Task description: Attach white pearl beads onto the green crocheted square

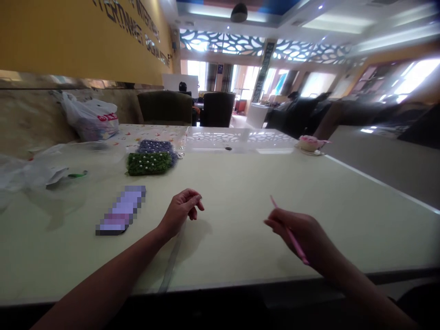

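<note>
My right hand is closed around a slim pink crochet hook. Its thin tip points up and away past the fingers, and its thicker handle end slants back under the palm. My left hand is held just above the table, thumb pressed to the curled index finger; whatever is in that pinch, if anything, is too small to make out. A green knitted piece with white beads lies beyond my left hand, and a purple beaded piece is behind it. To the left lies a phone, its screen pixelated.
The pale table has a seam near my left hand. A white plastic bag stands by the left wall, with crumpled clear plastic nearer. A cup with pink flowers is at the far right. Chairs stand behind.
</note>
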The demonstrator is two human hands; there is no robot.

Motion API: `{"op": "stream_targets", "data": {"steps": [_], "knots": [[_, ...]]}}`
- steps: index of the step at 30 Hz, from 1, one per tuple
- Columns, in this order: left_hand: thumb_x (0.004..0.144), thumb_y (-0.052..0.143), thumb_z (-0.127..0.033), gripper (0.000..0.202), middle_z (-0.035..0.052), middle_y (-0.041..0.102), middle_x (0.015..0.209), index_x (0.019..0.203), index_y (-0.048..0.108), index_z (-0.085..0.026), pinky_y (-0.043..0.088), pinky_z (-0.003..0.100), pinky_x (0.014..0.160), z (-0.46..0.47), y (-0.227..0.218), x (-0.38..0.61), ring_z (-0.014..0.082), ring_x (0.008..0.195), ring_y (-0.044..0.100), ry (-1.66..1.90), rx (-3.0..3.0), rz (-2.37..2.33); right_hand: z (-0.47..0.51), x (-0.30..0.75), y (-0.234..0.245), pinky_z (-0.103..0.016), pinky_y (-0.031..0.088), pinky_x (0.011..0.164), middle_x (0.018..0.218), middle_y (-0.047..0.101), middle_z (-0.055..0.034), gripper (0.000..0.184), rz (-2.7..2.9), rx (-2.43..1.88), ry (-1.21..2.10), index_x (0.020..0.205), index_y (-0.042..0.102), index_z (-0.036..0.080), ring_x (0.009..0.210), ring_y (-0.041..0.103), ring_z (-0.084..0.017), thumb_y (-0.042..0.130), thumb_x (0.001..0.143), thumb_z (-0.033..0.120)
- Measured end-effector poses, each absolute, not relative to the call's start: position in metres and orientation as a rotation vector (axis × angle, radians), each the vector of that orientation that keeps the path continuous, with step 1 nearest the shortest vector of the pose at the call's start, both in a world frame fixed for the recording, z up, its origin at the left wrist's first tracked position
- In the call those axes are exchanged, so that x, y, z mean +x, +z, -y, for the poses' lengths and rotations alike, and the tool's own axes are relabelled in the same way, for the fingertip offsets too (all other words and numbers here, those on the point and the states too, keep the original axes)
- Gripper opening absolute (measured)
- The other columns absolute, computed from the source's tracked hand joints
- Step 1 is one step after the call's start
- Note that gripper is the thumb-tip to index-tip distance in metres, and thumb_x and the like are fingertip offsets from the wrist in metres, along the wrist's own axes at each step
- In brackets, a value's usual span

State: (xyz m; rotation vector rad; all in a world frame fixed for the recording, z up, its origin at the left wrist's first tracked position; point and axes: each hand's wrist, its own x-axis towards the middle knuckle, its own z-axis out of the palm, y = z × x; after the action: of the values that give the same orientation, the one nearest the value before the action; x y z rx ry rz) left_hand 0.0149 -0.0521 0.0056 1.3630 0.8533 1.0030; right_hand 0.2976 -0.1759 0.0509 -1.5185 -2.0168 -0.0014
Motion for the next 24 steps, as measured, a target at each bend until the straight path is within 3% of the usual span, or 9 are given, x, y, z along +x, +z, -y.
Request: {"op": "stream_targets", "data": {"steps": [3,6,8,12,16,19,24], "knots": [[0.086,0.06,-0.041,0.025,-0.0011,0.063,0.066,0.088,0.054,-0.016,0.039,0.019,0.045,0.052,0.005,0.014,0.0064,0.044,0.05,1.01,1.357,-0.831,0.139,0.257,0.06,-0.023,0.04,0.052,0.054,0.056,-0.0001,0.041,2.042,-1.424,0.41,0.061,0.053,0.018,0.048,0.051,-0.011,0.05,0.094,0.04],[0.088,0.057,-0.041,0.024,-0.0018,0.063,0.066,0.093,0.051,-0.018,0.037,0.018,0.045,0.053,0.004,0.014,0.0068,0.044,0.05,1.014,1.385,-0.803,0.101,0.222,0.054,-0.025,0.045,0.056,0.064,0.062,-0.0014,0.027,1.947,-1.332,0.707,0.078,0.061,0.017,0.056,0.059,-0.013,0.056,0.09,0.041],[0.09,0.055,-0.041,0.024,-0.0026,0.062,0.065,0.093,0.049,-0.018,0.036,0.018,0.045,0.053,0.003,0.015,0.007,0.044,0.05,0.996,1.416,-0.788,0.08,0.203,0.043,-0.025,0.047,0.056,0.069,0.064,-0.0019,0.029,1.888,-1.26,0.914,0.086,0.062,0.016,0.057,0.061,-0.014,0.061,0.087,0.045],[0.093,0.051,-0.042,0.023,-0.0037,0.06,0.065,0.093,0.045,-0.02,0.035,0.018,0.044,0.052,0.001,0.015,0.0075,0.045,0.05,0.928,1.426,-0.748,0.063,0.186,0.023,-0.026,0.049,0.056,0.066,0.063,-0.002,0.033,1.756,-1.005,1.19,0.075,0.056,0.016,0.059,0.06,-0.013,0.062,0.086,0.047],[0.092,0.053,-0.039,0.023,-0.004,0.06,0.068,0.104,0.048,-0.02,0.037,0.018,0.046,0.047,0.001,0.011,0.0066,0.046,0.05,0.842,1.403,-0.757,0.063,0.193,0.011,-0.026,0.047,0.055,0.062,0.06,-0.0002,0.029,1.662,-0.948,1.185,0.071,0.053,0.017,0.054,0.057,-0.012,0.057,0.09,0.038],[0.09,0.056,-0.039,0.025,-0.0028,0.059,0.065,0.099,0.056,-0.015,0.032,0.017,0.044,0.043,0.003,0.008,0.0047,0.043,0.046,0.742,1.412,-0.826,0.058,0.205,0.01,-0.027,0.049,0.059,0.062,0.059,0.0004,0.027,1.658,-0.984,1.154,0.074,0.053,0.017,0.054,0.057,-0.012,0.052,0.093,0.036],[0.089,0.058,-0.042,0.027,-0.0041,0.055,0.059,0.091,0.058,-0.015,0.027,0.016,0.042,0.036,0.001,0.01,0.0038,0.041,0.041,0.805,1.414,-0.972,0.076,0.216,0.029,-0.028,0.05,0.066,0.069,0.063,-0.0024,0.025,1.757,-1.137,0.648,0.08,0.056,0.018,0.064,0.061,-0.014,0.046,0.096,0.034]]}}
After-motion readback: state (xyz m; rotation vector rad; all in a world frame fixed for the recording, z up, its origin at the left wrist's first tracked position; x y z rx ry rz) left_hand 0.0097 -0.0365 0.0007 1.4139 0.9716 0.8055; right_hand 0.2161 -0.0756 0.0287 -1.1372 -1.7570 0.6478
